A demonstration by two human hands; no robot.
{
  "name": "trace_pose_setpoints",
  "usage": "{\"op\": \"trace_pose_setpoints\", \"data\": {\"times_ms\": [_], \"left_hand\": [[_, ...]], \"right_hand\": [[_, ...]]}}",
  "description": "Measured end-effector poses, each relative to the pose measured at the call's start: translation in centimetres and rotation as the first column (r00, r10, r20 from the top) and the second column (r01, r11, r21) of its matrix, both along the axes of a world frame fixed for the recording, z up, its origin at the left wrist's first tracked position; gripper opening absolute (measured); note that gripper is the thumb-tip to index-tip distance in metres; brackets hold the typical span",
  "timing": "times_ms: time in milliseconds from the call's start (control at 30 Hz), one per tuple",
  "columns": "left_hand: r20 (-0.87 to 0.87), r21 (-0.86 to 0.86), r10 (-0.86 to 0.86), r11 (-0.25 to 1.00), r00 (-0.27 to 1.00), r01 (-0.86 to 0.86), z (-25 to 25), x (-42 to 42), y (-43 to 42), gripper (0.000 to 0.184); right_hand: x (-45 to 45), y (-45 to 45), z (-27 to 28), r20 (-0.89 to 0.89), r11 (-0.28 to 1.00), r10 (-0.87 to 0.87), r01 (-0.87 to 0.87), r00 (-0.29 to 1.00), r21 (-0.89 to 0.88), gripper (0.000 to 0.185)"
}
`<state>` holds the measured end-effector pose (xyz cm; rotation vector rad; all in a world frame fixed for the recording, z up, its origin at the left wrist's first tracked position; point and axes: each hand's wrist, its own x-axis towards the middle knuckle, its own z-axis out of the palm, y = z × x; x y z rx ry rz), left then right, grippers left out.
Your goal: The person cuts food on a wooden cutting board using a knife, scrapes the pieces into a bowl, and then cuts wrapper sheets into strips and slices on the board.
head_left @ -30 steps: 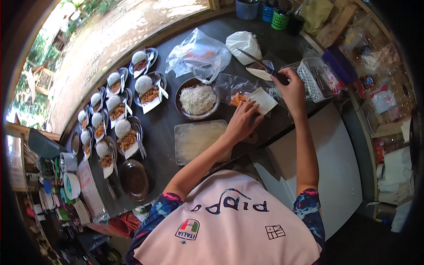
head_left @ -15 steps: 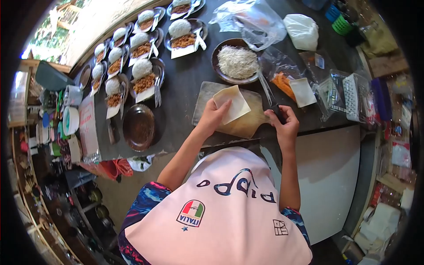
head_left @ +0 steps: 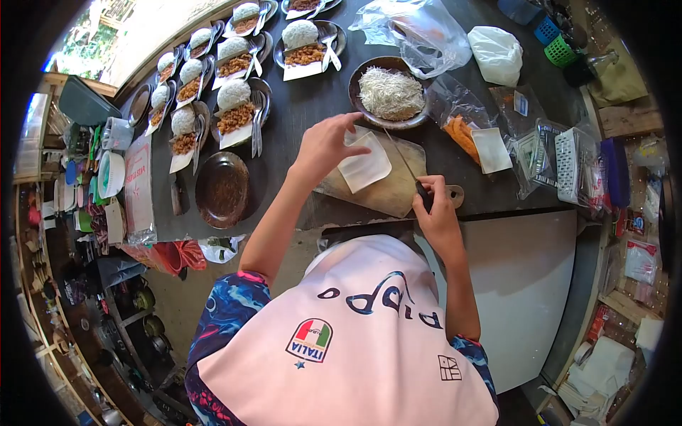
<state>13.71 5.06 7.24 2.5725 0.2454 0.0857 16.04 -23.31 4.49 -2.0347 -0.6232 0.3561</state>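
Note:
My left hand (head_left: 331,146) is open, fingers apart, over the left edge of a pale square sheet (head_left: 365,162). That sheet lies on the wooden cutting board (head_left: 402,183). My right hand (head_left: 439,211) grips the black handle of a knife (head_left: 424,194), whose blade points up and left across the board. Behind the board, a brown bowl (head_left: 354,92) holds white shreds (head_left: 391,93). To the right, orange strips (head_left: 462,138) lie in clear plastic beside another pale square (head_left: 491,150).
Several plates of rice and brown food, such as one plate (head_left: 341,44), fill the back left. An unfilled brown plate (head_left: 222,189) sits near the front edge. Plastic bags (head_left: 496,55) are at the back, and a white basket (head_left: 569,165) stands at the right.
My left hand has let go of the pale sheet, which now lies on the board. My right hand has brought the knife from the right side to the board. The view has also shifted.

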Motion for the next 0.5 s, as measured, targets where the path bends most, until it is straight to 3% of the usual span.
{"op": "trace_pose_setpoints", "data": {"times_ms": [67,167,333,500], "left_hand": [[0.036,0.051,0.056,0.997,0.998,-0.058,-0.6,-0.1,-0.2,0.066],[0.244,0.063,0.040,0.996,0.969,-0.057,-2.6,-1.7,-1.8,0.065],[0.311,0.032,0.065,0.996,0.948,-0.079,-4.5,-3.8,-5.5,0.063],[0.308,0.119,0.058,0.988,0.950,-0.099,-6.3,-4.2,-6.4,0.058]], "right_hand": [[-0.1,0.1,0.4,-0.043,0.995,-0.034,0.030,0.998,-0.094,0.037],[-0.6,0.3,0.1,0.110,1.000,-0.027,0.025,0.994,0.017,0.042],[-1.0,0.5,1.2,0.078,0.987,0.061,-0.048,0.995,-0.154,0.053],[-1.3,2.5,0.9,0.129,0.960,0.118,-0.080,0.985,-0.268,0.057]]}}
